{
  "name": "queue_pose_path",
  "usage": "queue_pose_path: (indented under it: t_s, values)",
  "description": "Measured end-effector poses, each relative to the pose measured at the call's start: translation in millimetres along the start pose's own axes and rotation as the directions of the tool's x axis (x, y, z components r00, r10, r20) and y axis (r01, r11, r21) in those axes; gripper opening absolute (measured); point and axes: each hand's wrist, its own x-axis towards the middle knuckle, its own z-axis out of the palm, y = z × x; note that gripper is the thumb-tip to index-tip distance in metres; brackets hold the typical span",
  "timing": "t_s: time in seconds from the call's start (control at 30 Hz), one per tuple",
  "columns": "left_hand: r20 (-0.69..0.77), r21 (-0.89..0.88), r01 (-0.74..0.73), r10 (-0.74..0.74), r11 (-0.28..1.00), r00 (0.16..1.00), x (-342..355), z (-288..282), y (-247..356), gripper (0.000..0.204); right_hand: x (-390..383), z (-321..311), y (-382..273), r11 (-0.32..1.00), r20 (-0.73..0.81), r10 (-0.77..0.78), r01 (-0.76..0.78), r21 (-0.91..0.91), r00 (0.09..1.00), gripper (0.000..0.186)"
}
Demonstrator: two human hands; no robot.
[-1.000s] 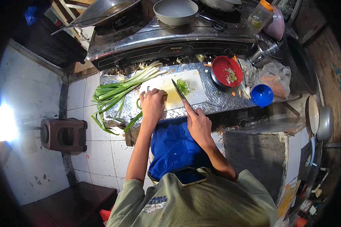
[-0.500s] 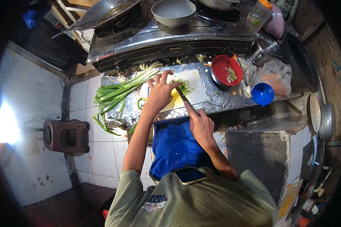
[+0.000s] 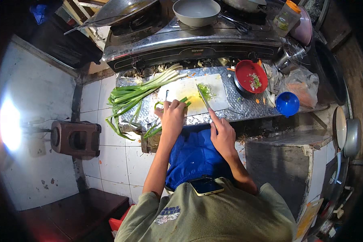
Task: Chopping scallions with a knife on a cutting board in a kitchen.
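Observation:
My left hand (image 3: pixel 172 119) rests at the near left of a white cutting board (image 3: pixel 216 82), its fingers closed round a short length of green onion (image 3: pixel 185 100). A knife (image 3: pixel 204 99) is gripped in my right hand (image 3: pixel 223 136). Its blade points away from me over the board, beside a small heap of chopped green onion (image 3: pixel 209 93). To the left of the board lies a bunch of whole green onions (image 3: pixel 130 94), white ends toward the stove. A yellow stain marks the board's middle.
Behind the foil-covered counter (image 3: pixel 240 109) stands a gas stove (image 3: pixel 165 53) bearing a grey bowl (image 3: pixel 196 14) and a wok (image 3: pixel 121 14). On the right are a red bowl (image 3: pixel 243 71) with chopped bits, a blue cup-like vessel (image 3: pixel 287 103) and a plastic bag (image 3: pixel 304 85).
My left hand has come back toward me from the board's middle, now on a length of green onion. The knife in my right hand has swung more upright, its blade against the chopped heap.

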Motion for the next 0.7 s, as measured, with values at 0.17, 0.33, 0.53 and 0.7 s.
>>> queue_pose_path:
  t_s: [0.17, 0.33, 0.53, 0.7]
  values:
    - [-0.092, 0.113, -0.045, 0.056, 0.993, 0.994, -2.6, -10.8, 5.7, 0.025, 0.0, -2.6, -1.5, 0.999, -0.053, -0.004, 0.007, 0.054, 0.999, 0.063]
    - [-0.017, -0.124, 0.05, -0.053, 0.991, 0.998, 10.5, -61.6, 11.1, 0.008, -0.6, -7.8, 0.9, 0.997, -0.04, 0.014, -0.011, 0.073, 0.999, 0.062]
    - [-0.133, -0.097, 0.029, -0.042, 0.995, 0.99, 17.9, -17.3, 0.2, 0.017, 2.5, -1.2, -5.8, 0.994, -0.04, 0.002, 0.003, 0.113, 0.999, 0.062]
    - [-0.229, -0.062, -0.019, 0.004, 0.998, 0.973, 10.6, 7.4, -1.9, 0.02, 0.6, 5.3, -7.8, 0.996, -0.011, -0.007, 0.008, 0.09, 1.0, 0.062]
